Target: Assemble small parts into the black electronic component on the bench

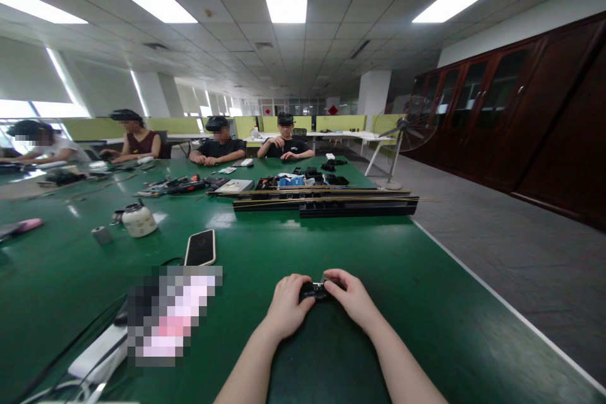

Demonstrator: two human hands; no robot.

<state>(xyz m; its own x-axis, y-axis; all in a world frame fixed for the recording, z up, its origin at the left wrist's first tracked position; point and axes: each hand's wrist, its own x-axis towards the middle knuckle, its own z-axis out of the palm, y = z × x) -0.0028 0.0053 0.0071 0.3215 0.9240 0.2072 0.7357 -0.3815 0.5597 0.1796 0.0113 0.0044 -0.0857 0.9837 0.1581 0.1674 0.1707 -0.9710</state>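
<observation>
Just above the green tabletop [265,246], a small black object with a silvery part [313,291] sits between my two hands. My left hand [288,306] curls around its left end, thumb in front and fingers behind. On the other side my right hand [349,297] grips the right end, its thumb and fingertips near a thin grey piece [324,278]. Both hands are closed. The object is too small to name, and my fingers cover much of it.
To the left lie a phone [201,248], a white power strip [97,353] with cables, and a white jar [139,221]. Long black rails [360,207] with thin rods cross the table ahead. Tools [187,185] lie beyond. Several people sit at the far side; a fan [402,126] stands right.
</observation>
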